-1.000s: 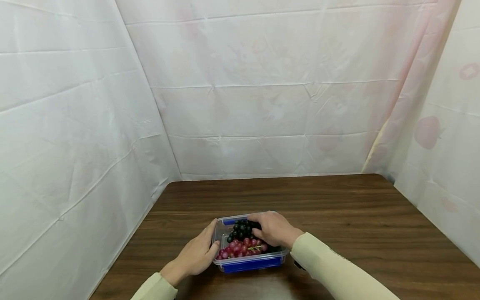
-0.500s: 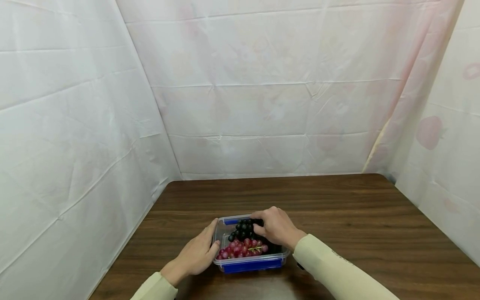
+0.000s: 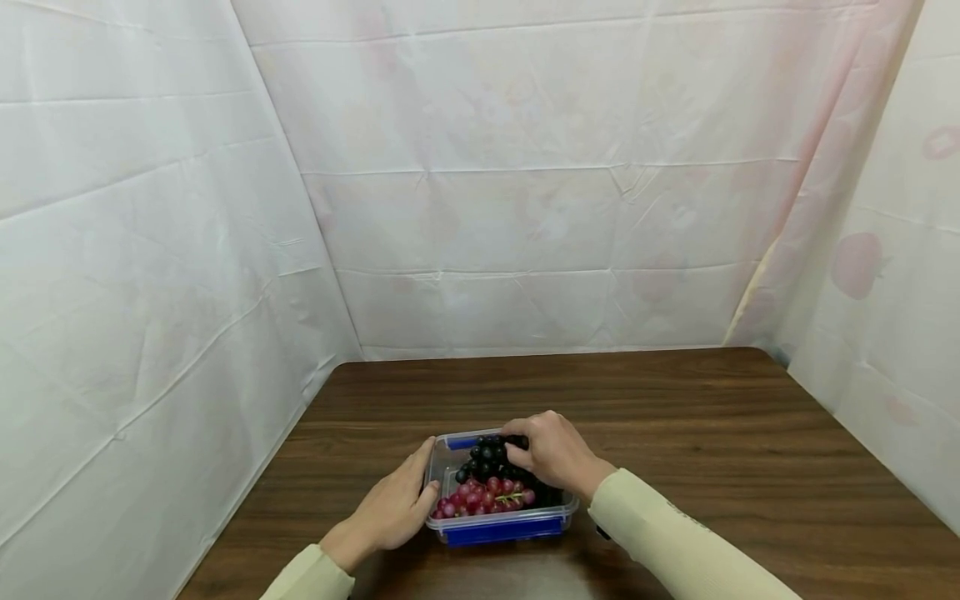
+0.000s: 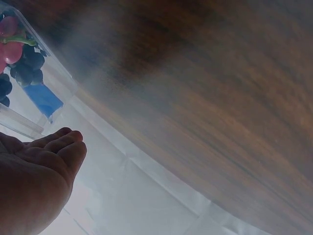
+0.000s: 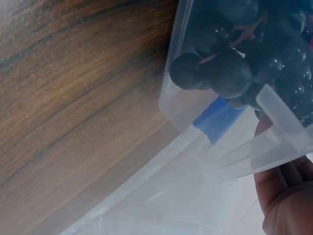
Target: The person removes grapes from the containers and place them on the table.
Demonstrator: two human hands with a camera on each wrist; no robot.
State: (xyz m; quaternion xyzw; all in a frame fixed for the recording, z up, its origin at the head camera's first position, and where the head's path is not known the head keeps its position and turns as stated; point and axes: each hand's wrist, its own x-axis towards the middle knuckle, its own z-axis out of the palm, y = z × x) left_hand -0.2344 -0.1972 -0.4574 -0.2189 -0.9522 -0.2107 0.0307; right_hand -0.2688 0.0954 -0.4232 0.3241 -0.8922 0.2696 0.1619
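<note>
A clear plastic food container (image 3: 501, 517) with blue strips along its sides stands on the table, holding a bunch of red grapes (image 3: 480, 497) at the front and black grapes (image 3: 487, 457) behind and to the right. My left hand (image 3: 388, 508) lies along the container's left wall, fingers fairly straight, thumb near the rim. At the far right of the container, my right hand (image 3: 557, 454) reaches over the rim and grips black grapes between thumb and fingers; its fingertips are hidden in the head view. In the right wrist view, black grapes (image 5: 230, 73) fill the container corner beside the hand.
The dark wood-grain table (image 3: 675, 417) extends behind and to the right of the container. White sheeting (image 3: 480, 225) hangs behind the table and on both sides.
My right hand has risen slightly and shifted a little to the right, its fingers drawn closer together. Some black grapes under it sit a bit higher. The left hand has stayed still.
</note>
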